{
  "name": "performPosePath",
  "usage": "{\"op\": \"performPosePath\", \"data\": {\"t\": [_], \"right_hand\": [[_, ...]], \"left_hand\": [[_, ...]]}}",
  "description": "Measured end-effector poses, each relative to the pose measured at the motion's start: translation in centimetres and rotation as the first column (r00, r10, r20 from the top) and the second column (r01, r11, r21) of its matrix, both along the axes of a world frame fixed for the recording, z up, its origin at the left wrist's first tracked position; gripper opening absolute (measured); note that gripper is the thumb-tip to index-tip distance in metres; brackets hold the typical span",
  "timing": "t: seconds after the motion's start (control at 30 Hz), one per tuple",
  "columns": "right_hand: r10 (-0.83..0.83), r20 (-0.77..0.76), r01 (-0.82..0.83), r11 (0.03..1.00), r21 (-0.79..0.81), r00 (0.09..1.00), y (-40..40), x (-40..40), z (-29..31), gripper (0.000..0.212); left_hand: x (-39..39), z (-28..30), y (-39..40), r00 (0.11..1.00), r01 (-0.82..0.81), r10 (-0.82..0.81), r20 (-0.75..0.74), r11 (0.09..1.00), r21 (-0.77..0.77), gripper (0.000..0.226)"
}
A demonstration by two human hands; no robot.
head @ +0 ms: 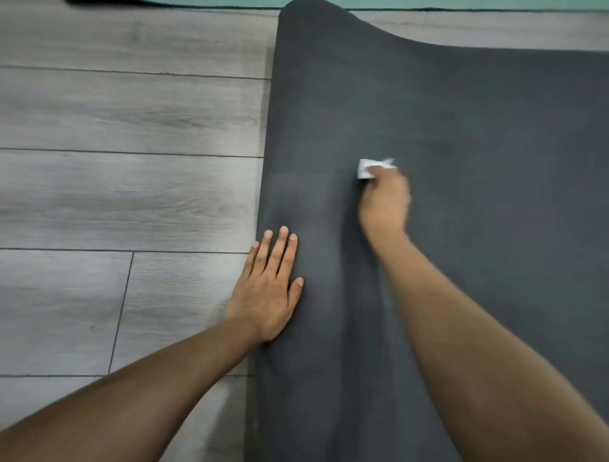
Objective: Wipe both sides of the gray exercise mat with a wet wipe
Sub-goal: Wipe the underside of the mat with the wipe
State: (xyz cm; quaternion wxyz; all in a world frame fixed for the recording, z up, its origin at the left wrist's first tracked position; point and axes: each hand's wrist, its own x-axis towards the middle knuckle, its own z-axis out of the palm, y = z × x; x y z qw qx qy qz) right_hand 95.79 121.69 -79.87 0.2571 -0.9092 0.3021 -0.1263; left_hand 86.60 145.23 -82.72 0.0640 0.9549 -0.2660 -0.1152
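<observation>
The gray exercise mat [478, 138] lies flat on the floor and fills the right half of the view, its far left corner curled at the top. My right hand [385, 201] is on the mat's middle, blurred by motion, and grips a small folded white wet wipe [365, 168] that sticks out past the fingers against the mat. My left hand [268, 287] lies flat with straight fingers across the mat's left edge, partly on the mat and partly on the floor.
Gray wood-look floor planks [125, 184] spread to the left of the mat. A teal mat edge [461, 4] runs along the top of the view, beyond the gray mat.
</observation>
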Motion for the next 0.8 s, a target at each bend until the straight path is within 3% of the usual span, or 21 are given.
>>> {"op": "performPosePath", "data": {"t": [0.07,0.13,0.23,0.3,0.4,0.5,0.57,0.63,0.7,0.8], "right_hand": [[0.229,0.02,-0.23,0.967,0.112,0.973,6.3,0.3,0.5,0.031],[0.474,0.034,-0.473,0.868,0.154,0.88,11.4,0.0,0.7,0.029],[0.74,-0.076,-0.741,0.671,0.018,0.668,12.5,-0.4,0.0,0.026],[0.769,-0.15,-0.783,0.618,-0.07,0.621,9.5,-0.8,-0.1,0.027],[0.663,-0.055,-0.663,0.734,-0.147,0.746,2.6,-3.2,-0.6,0.038],[0.317,-0.099,-0.332,0.919,-0.214,0.943,-7.9,-6.4,-0.4,0.027],[0.036,-0.141,-0.063,0.979,-0.192,0.989,-12.7,-8.1,0.4,0.02],[-0.07,-0.118,0.061,0.995,-0.078,0.991,-12.4,-8.2,0.6,0.029],[-0.072,-0.074,0.073,0.997,0.011,0.995,-8.3,-6.6,0.6,0.035],[0.166,-0.059,-0.155,0.975,0.16,0.984,1.9,-3.3,0.1,0.032]], "left_hand": [[0.1,0.0,-0.1,1.0,0.011,-0.011,-0.006,1.0,0.021,0.072],[0.0,0.2,-0.1,1.0,0.031,-0.03,-0.006,0.999,0.023,0.071],[0.2,-0.3,-0.1,0.999,0.039,-0.039,0.021,0.999,0.029,0.07],[-0.1,-0.5,-0.1,1.0,0.012,-0.013,0.029,0.999,0.031,0.071],[-0.2,-0.5,-0.2,0.998,-0.002,0.0,0.057,1.0,0.031,0.073],[-0.2,-0.5,-0.2,0.999,-0.016,0.014,0.044,0.999,0.03,0.073],[-0.2,-0.7,-0.4,0.999,-0.017,0.015,0.048,0.999,0.042,0.073],[-0.2,-0.5,-0.4,0.999,-0.013,0.011,0.042,0.998,0.06,0.072],[-0.4,-0.3,-0.4,0.999,-0.009,0.005,0.053,0.997,0.073,0.072],[-0.4,0.5,-0.7,0.998,-0.034,0.029,0.056,0.995,0.089,0.071]]}}
